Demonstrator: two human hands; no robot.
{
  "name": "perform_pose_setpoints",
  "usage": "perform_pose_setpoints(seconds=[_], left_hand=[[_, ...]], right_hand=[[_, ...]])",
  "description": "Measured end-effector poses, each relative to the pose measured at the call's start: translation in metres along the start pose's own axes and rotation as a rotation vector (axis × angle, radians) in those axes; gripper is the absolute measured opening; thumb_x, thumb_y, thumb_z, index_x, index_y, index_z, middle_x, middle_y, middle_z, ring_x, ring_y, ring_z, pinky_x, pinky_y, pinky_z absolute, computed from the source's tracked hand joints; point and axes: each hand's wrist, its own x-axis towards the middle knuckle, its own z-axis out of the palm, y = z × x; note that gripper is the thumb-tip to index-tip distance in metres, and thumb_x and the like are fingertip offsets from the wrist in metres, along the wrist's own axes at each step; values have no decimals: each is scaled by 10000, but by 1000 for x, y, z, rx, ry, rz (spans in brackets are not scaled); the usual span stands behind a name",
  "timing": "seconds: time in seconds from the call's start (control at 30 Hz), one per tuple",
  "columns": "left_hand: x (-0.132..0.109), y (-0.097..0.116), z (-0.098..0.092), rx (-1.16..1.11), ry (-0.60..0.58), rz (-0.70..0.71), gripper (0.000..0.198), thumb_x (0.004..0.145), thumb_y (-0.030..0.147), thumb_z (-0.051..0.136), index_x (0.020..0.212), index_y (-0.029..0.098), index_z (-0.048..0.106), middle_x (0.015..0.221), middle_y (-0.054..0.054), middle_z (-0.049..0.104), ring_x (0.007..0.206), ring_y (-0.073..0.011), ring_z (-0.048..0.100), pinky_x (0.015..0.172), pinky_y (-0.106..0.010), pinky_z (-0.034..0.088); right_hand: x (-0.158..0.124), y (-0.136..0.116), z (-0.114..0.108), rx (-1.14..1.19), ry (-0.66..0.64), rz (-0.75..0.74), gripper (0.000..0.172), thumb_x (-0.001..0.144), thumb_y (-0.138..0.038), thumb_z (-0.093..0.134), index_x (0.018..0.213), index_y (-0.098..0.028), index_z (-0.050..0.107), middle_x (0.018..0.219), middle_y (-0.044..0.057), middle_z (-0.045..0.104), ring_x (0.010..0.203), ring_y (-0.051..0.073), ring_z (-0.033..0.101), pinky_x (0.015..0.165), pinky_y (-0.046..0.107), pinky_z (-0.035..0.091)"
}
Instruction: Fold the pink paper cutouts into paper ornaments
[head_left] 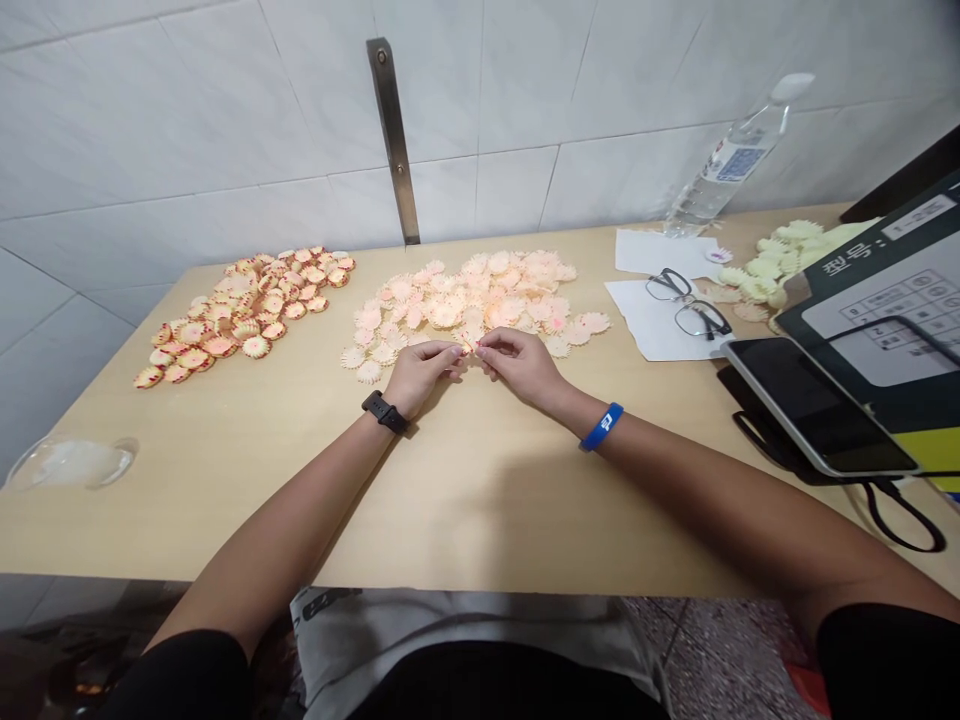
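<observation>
One small peach flower piece sits between my fingertips, just above the bench and a little past its middle. My left grip and right grip are both narrowed to a fingertip pinch on it and meet tip to tip; the piece is too small for me to make out its detail. One black watch is on my left wrist and one blue band on my right.

I count three heaps of flower pieces, each with too many to number. The peach heap lies at 12 o'clock from my grips, its near edge touching them. The red-and-yellow heap is well apart at 10 o'clock. The pale yellow heap is at 2 o'clock.

At 3 o'clock two white paper sheets overlap, with one pair of glasses on them. One water bottle lies tilted against the wall at 1 o'clock. One dark tablet and one printed board lie at 4 o'clock. One clear dish is at 8 o'clock near the edge.

The bench is pale wood, set against a white tiled wall carrying one metal bracket
</observation>
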Motion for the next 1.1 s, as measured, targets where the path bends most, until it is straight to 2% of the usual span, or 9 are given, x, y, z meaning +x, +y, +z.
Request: perform_pose_setpoints(seconds=[0.17,0.23,0.37,0.47,0.6,0.7,0.8,0.97,1.1], left_hand=[[-1,2,2,-61,18,-27,295,586,350,829,705,115,697,687,-25,644,601,-103,580,643,-286,519],[-2,4,3,-28,6,-32,276,592,336,820,700,117,692,684,-25,647,588,-99,577,630,-273,505],[-4,6,2,49,-4,-28,240,612,313,801,702,117,696,656,-27,643,584,-99,567,622,-262,483],[-4,7,2,54,-8,-26,250,607,326,806,697,118,700,633,-25,640,586,-104,564,633,-267,475],[-5,9,1,140,-41,-51,289,583,353,837,680,117,699,676,-50,680,649,-134,603,673,-279,473],[-5,9,-1,165,-71,-61,326,580,387,850,684,118,697,713,-65,702,694,-156,623,711,-298,475],[-4,8,-4,88,-117,-67,362,571,419,862,684,114,703,693,-58,689,690,-146,605,738,-304,467],[0,5,-7,-54,-158,-90,418,566,471,865,678,102,706,638,-43,642,655,-123,567,745,-304,455],[0,4,-6,-7,-133,-98,407,561,453,873,701,106,713,670,-46,655,658,-121,575,725,-294,461]], right_hand=[[-4,-1,4,-160,-36,-112,161,796,-352,616,768,-194,612,731,17,620,621,131,535,556,259,410],[-5,-2,5,-254,-79,-151,177,815,-345,595,730,-191,606,726,17,613,639,132,525,569,257,391],[-6,-3,2,-275,-157,-113,285,867,-381,549,659,-187,551,638,0,568,614,129,509,573,257,370],[-5,-3,0,-249,-183,-99,315,891,-400,524,661,-185,550,638,0,573,625,132,526,589,257,377],[-4,-2,-2,-299,-200,-86,399,887,-454,532,600,-176,541,600,-2,533,582,121,480,549,252,345],[-1,0,-3,-218,-253,-39,398,885,-463,537,623,-166,569,651,19,582,630,130,535,590,258,403],[2,3,-6,-96,-314,-18,369,876,-469,547,674,-163,589,687,27,598,650,132,558,629,270,445],[5,4,-8,-26,-322,17,382,863,-506,562,695,-163,590,666,22,587,625,128,550,617,274,449],[5,4,-8,-10,-313,11,406,868,-526,554,675,-168,573,629,9,568,594,117,526,585,262,426]])
